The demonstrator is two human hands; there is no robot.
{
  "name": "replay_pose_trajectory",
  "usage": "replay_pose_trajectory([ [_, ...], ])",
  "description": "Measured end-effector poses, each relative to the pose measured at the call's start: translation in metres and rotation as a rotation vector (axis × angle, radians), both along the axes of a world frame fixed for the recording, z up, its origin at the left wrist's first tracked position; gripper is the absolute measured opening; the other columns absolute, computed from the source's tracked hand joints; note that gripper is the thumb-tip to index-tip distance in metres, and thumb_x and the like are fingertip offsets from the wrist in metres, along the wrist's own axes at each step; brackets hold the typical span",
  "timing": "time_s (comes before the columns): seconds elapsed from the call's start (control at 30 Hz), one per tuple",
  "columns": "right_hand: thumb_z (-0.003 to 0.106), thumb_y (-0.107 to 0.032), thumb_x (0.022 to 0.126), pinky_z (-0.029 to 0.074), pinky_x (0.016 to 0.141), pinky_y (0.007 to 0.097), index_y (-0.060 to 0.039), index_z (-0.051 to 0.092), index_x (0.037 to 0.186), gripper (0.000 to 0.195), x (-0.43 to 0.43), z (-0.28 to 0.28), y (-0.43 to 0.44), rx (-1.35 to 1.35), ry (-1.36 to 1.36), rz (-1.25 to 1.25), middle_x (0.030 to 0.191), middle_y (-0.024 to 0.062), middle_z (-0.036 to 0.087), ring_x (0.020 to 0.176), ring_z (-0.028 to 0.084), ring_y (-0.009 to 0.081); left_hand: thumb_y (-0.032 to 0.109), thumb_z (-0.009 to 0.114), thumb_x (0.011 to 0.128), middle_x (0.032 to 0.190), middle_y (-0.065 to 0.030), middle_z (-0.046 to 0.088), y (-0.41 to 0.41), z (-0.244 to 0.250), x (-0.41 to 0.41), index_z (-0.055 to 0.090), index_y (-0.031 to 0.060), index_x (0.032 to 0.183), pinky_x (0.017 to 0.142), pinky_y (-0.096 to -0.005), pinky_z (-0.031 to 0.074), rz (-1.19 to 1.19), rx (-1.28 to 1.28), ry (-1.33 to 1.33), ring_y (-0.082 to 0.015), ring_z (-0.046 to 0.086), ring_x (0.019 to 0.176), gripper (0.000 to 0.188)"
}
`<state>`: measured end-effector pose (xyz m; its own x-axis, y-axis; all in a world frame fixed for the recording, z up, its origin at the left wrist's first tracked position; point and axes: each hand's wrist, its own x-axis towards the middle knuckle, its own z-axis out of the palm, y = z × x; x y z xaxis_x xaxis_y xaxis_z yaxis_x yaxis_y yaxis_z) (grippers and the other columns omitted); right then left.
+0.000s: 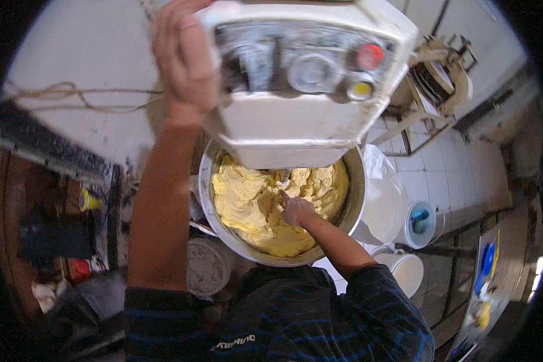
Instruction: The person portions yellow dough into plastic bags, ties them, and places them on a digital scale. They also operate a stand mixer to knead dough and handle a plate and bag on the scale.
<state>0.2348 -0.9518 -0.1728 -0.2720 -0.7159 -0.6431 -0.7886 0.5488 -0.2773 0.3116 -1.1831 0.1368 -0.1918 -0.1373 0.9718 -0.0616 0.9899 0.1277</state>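
A large metal mixing bowl stands in front of me, holding a mass of yellow dough. Above its far side juts the white head of a dough mixer, with a red button, a yellow button and a dial on its panel. My left hand rests against the left edge of that head, its fingers blurred and partly out of sight. My right hand reaches into the bowl, touching the dough near its middle with a finger extended. Whether it pinches any dough is unclear.
Right of the bowl are a translucent plastic bag, a bucket with something blue in it and a white bucket. A round lidded container sits at lower left. A machine on a metal frame stands at upper right.
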Motion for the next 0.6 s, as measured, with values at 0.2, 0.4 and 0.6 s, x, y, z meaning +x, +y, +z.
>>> replay_pose_trajectory([
  [0.2,0.047,-0.014,0.094,0.054,0.069,0.0408,-0.0193,-0.006,0.155,0.081,0.003,0.014,-0.024,-0.081,0.391,0.374,0.097,0.0149,0.072,0.081,0.070,0.0272,0.024,0.029,0.099,0.105,-0.0208,0.057,0.017,0.010,-0.006,0.056,-0.0006,0.104,0.097,-0.0438,0.039,-0.030,-0.027,0.076,-0.0362,0.053,0.102,0.037],
  [0.4,0.049,-0.012,0.092,0.051,0.054,0.0378,-0.0224,-0.010,0.154,0.086,-0.021,0.018,-0.012,0.017,0.526,0.474,0.081,0.0117,0.072,0.065,0.069,0.0239,0.018,0.036,0.096,0.099,-0.0209,0.058,0.007,0.009,-0.002,0.056,-0.0017,0.098,0.090,-0.0460,0.040,-0.049,-0.101,0.151,-0.0388,0.054,0.096,0.029],
  [0.6,0.050,-0.015,0.091,0.051,0.055,0.0379,0.0042,0.001,0.151,0.080,0.000,0.043,-0.007,-0.009,0.470,0.457,0.083,0.0131,0.072,0.067,0.069,0.0251,0.020,0.038,0.095,0.095,-0.0192,0.057,0.018,0.014,0.002,0.057,-0.0001,0.095,0.087,-0.0450,0.040,-0.026,-0.039,0.159,-0.0369,0.053,0.094,0.028],
])
